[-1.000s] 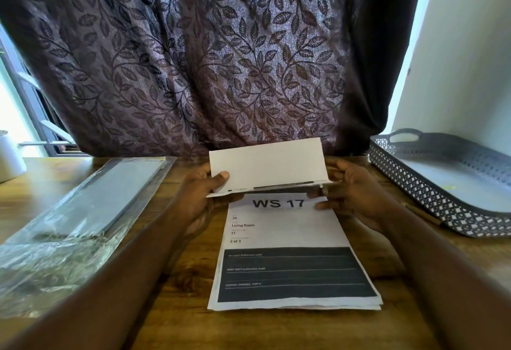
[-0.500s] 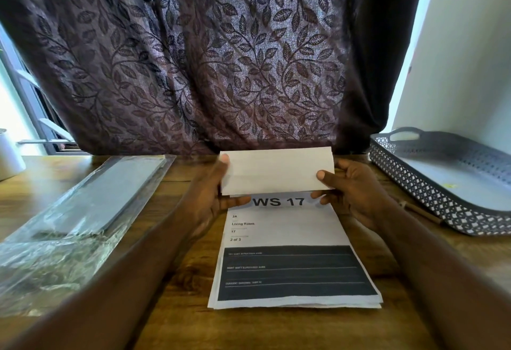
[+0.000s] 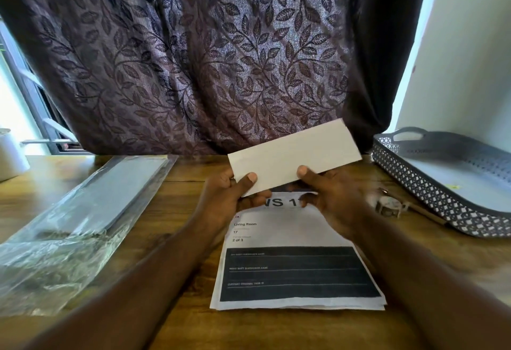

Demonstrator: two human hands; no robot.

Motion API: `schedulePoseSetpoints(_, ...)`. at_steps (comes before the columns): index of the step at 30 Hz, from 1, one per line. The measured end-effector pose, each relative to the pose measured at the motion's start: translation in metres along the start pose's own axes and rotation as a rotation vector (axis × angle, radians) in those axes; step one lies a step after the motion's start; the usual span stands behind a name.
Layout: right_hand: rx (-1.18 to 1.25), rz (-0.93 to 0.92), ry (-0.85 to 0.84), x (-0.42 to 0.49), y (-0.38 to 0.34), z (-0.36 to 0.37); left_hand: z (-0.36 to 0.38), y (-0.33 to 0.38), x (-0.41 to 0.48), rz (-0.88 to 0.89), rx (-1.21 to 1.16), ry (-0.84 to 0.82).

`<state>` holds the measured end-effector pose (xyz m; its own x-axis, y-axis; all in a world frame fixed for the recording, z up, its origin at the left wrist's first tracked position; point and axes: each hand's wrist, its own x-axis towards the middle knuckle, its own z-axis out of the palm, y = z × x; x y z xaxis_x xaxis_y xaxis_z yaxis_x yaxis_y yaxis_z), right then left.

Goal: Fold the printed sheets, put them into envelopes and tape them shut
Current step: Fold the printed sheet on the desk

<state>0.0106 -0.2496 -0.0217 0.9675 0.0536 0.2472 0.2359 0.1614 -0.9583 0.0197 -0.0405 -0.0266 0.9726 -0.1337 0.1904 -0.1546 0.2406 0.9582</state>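
A: What fills most of the view?

B: A purple leaf-patterned curtain [image 3: 193, 59] across the whole upper half. Below it, a wooden table [image 3: 179, 322] runs along the bottom.

A: And on the table?

B: At the left, a crinkled clear plastic packet [image 3: 69, 225] with flat grey-white pieces inside; I cannot tell what they are. At the right edge, a grey perforated tray [image 3: 431, 192] with a handle. In the lower centre, a stack of printed sheets [image 3: 293, 275] lies flat, the top one showing "Living Room" and "2 of 3".

A: Where is the sheet being worked on?

B: A folded white sheet [image 3: 296, 159] is held in the air at centre, above the stack's far end, tilted with its right end higher.

A: The fingers?

B: The left hand [image 3: 224, 200] pinches its lower left corner, thumb on the front. The right hand [image 3: 334, 200] grips the lower edge, thumb on top, fingers beneath.

A: Anything smaller?

B: A tape roll [image 3: 388, 207] just beside the tray, right of the right hand.
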Motion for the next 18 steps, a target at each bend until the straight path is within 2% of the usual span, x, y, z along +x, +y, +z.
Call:
schedulePoseSetpoints(5, -0.064, 0.051, -0.099, -0.005, 0.014, 0.034, 0.024, 0.000, -0.014, 0.088, 0.037, -0.091)
schedulePoseSetpoints(11, 0.024, 0.029, 0.032, -0.002, 0.010, 0.027, 0.022, -0.001, -0.013, 0.092, 0.019, -0.067)
schedulePoseSetpoints(18, 0.065, -0.029, 0.081, 0.002, -0.002, 0.004, 0.014, 0.002, -0.005, 0.056, 0.003, -0.060)
